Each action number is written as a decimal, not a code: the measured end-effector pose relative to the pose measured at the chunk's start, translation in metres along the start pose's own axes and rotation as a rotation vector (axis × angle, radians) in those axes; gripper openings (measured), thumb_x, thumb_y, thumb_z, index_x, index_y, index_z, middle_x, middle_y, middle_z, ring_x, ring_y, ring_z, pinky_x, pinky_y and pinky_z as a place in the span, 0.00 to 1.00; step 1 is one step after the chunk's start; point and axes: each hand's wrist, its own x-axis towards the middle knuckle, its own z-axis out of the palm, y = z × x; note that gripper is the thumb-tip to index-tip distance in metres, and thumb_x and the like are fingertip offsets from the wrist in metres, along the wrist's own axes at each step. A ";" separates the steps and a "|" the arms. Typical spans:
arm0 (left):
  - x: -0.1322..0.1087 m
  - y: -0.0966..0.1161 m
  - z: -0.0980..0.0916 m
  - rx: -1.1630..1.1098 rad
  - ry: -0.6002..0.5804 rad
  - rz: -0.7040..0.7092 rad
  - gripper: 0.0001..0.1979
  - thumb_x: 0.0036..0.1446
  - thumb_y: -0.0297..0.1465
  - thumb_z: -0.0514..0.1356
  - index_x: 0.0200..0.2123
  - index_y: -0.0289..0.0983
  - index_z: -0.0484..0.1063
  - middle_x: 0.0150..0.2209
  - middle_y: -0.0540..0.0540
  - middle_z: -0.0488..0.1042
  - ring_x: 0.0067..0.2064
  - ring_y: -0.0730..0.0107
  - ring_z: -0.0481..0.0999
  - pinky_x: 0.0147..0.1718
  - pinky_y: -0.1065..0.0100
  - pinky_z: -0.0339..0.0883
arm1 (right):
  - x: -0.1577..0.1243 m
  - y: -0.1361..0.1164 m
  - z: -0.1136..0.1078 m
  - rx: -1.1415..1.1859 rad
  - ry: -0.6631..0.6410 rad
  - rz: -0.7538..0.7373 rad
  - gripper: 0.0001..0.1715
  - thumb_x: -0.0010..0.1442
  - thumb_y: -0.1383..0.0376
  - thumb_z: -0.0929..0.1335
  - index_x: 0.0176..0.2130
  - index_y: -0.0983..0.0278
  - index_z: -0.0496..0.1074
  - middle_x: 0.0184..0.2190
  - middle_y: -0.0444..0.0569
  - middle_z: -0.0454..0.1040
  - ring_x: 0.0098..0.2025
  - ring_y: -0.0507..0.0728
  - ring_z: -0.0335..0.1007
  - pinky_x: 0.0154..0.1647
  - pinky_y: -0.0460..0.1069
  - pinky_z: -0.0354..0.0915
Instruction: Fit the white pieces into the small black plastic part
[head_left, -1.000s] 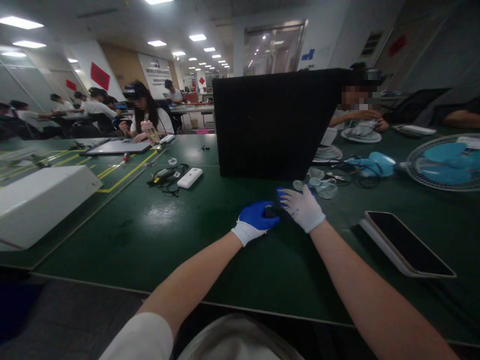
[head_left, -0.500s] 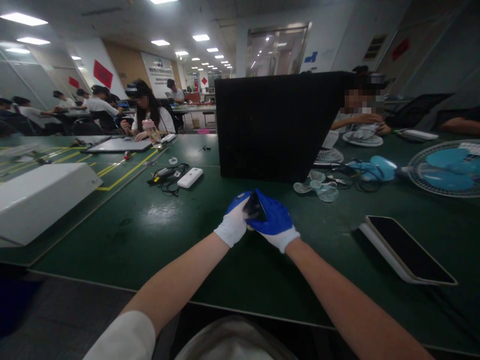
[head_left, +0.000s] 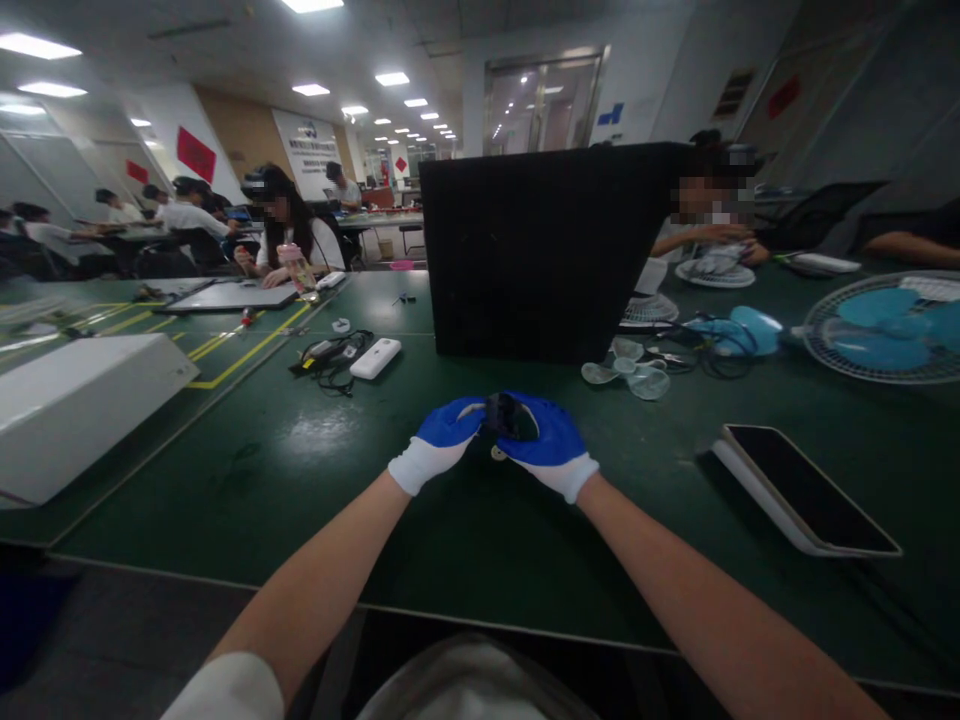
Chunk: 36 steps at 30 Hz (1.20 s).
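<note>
Left hand point(head_left: 442, 435) and right hand point(head_left: 551, 445) cupping dark part point(head_left: 510, 415)

The left hand point(head_left: 442, 440) and right hand point(head_left: 551, 445) wore white knit cloth gloves coated in matt blue rubber, closed around a glossy dark part point(head_left: 510, 415). Beneath them the green surface point(head_left: 315, 450) looked smooth and faintly shiny; the black panel point(head_left: 540, 250) beyond was matt.

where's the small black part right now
Head view, centre: the small black part is gripped between the left hand and right hand, just before the black panel.
</note>
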 end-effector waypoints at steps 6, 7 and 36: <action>-0.003 0.000 -0.019 0.462 -0.141 0.070 0.12 0.63 0.33 0.57 0.46 0.42 0.80 0.44 0.45 0.82 0.46 0.60 0.81 0.49 0.61 0.73 | -0.002 0.004 0.006 -0.089 -0.029 -0.026 0.46 0.57 0.50 0.73 0.69 0.56 0.61 0.61 0.54 0.72 0.64 0.69 0.66 0.67 0.68 0.57; -0.002 -0.003 -0.020 0.502 -0.123 0.033 0.12 0.64 0.32 0.57 0.45 0.42 0.80 0.43 0.45 0.83 0.46 0.61 0.81 0.48 0.62 0.73 | -0.002 0.005 0.008 -0.106 -0.026 -0.011 0.49 0.57 0.49 0.73 0.70 0.55 0.57 0.62 0.54 0.72 0.65 0.69 0.65 0.67 0.69 0.56; -0.001 -0.021 0.000 0.661 -0.197 -0.012 0.15 0.66 0.32 0.54 0.46 0.44 0.81 0.43 0.44 0.83 0.47 0.60 0.81 0.51 0.61 0.71 | 0.005 0.011 0.006 -0.051 -0.004 -0.058 0.11 0.63 0.57 0.69 0.38 0.56 0.82 0.64 0.47 0.70 0.68 0.66 0.60 0.68 0.69 0.54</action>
